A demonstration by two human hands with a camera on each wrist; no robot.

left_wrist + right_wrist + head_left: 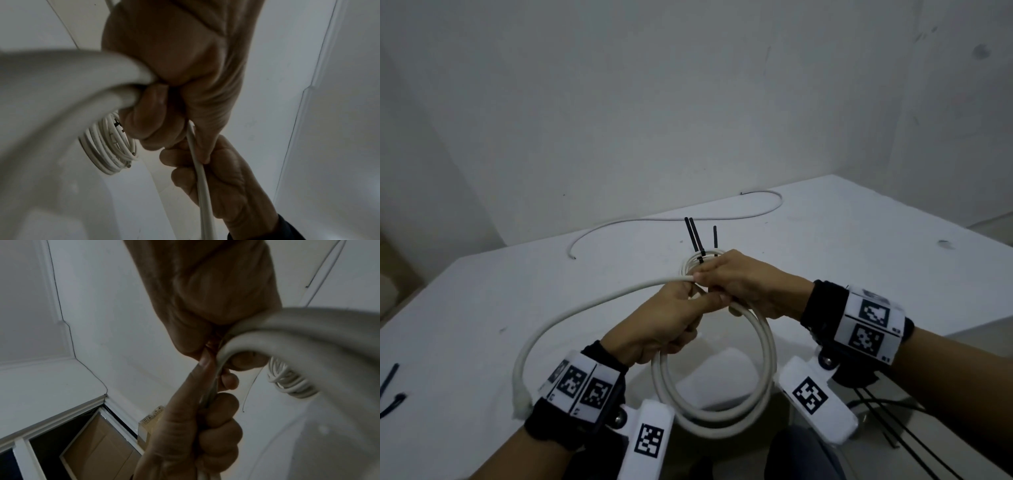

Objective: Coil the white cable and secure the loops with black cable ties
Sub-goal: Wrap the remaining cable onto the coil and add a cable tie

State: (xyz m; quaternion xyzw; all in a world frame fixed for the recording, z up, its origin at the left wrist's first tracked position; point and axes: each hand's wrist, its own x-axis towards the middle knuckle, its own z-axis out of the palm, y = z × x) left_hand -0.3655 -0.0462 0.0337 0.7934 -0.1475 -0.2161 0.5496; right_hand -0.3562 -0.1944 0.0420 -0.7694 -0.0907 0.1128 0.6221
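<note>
I hold a thick white cable (765, 359) coiled into loops above the table's near edge. My left hand (697, 310) grips the top of the loops, fingers curled round them (152, 116). My right hand (707, 279) pinches the same crossing from the right, and shows in the right wrist view (207, 350). The cable's free length (558, 322) arcs left and down past my left wrist. Black cable ties (694, 236) stick up from a small coil behind my hands.
The small coil of thin white cable (700, 260) lies on the white table (859, 246) just behind my hands. A thin white wire (654, 219) snakes along the table's far side. Loose black ties (390, 387) lie at the left edge. Thin black cords (893, 428) run at the lower right.
</note>
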